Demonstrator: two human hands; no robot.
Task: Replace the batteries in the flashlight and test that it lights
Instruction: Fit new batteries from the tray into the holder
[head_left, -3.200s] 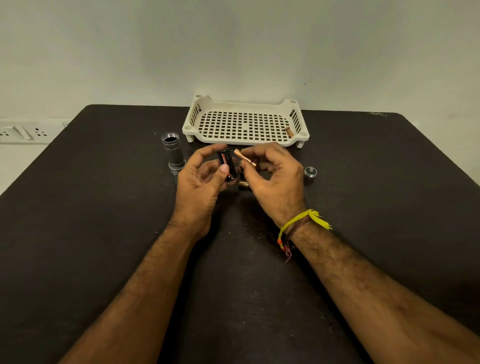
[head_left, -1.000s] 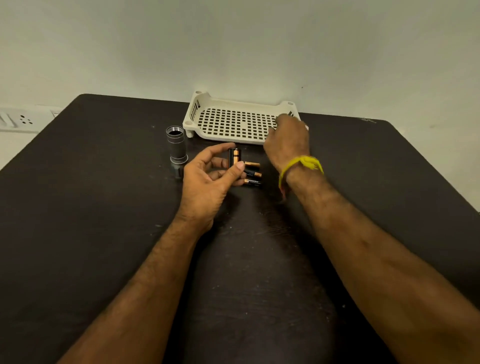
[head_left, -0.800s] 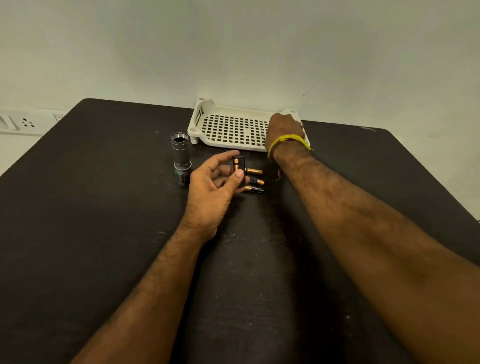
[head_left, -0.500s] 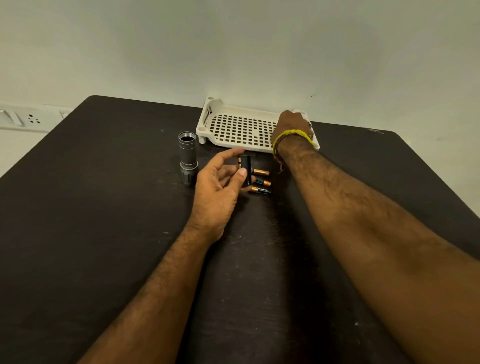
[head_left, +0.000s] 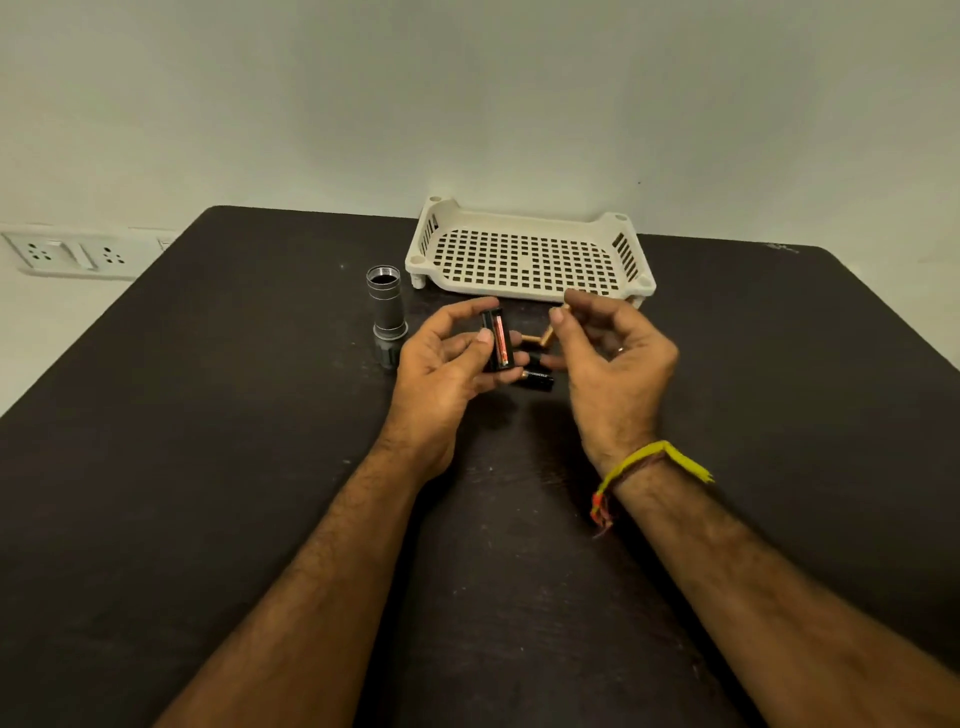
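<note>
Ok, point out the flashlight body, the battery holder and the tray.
flashlight body (head_left: 385, 306), head view, on its grey barrel.
battery holder (head_left: 497, 340), head view, on the battery seated in it.
tray (head_left: 422, 254), head view, on its left front rim.

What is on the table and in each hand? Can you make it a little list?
left hand: holds black battery holder with one battery in it
right hand: pinches a loose battery
flashlight body: stands upright, open end up, left of the hands
tray: white, at the table's far edge
table: dark, more batteries lying between the hands
</note>
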